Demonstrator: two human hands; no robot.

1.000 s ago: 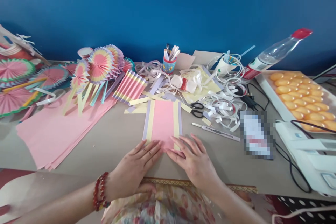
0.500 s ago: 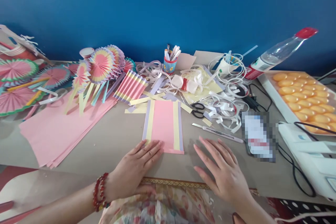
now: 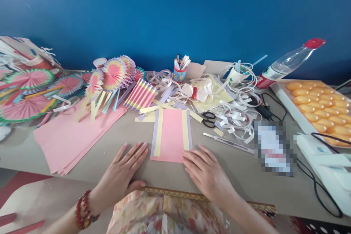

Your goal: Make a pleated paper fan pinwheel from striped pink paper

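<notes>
A pink sheet of paper with yellow and lilac strips down both sides lies flat on the table before me. My right hand rests with its fingertips on the sheet's lower right corner, fingers stretched out. Just left of the sheet, my left hand lies on the table with fingers spread and holds nothing. Behind the sheet are loose yellow paper strips and a pleated pink, yellow and lilac paper. Black-handled scissors and a craft knife lie to the right.
Stacked pink sheets and several folded paper fans occupy the left. A pen cup stands at the back, beside tangled white tape. On the right are a phone, a tilted bottle and a tray of yellow domed pieces.
My left hand has come off the sheet's lower left edge and moved left onto the table. My right hand has moved left onto the sheet's lower right corner. The view has shifted slightly.
</notes>
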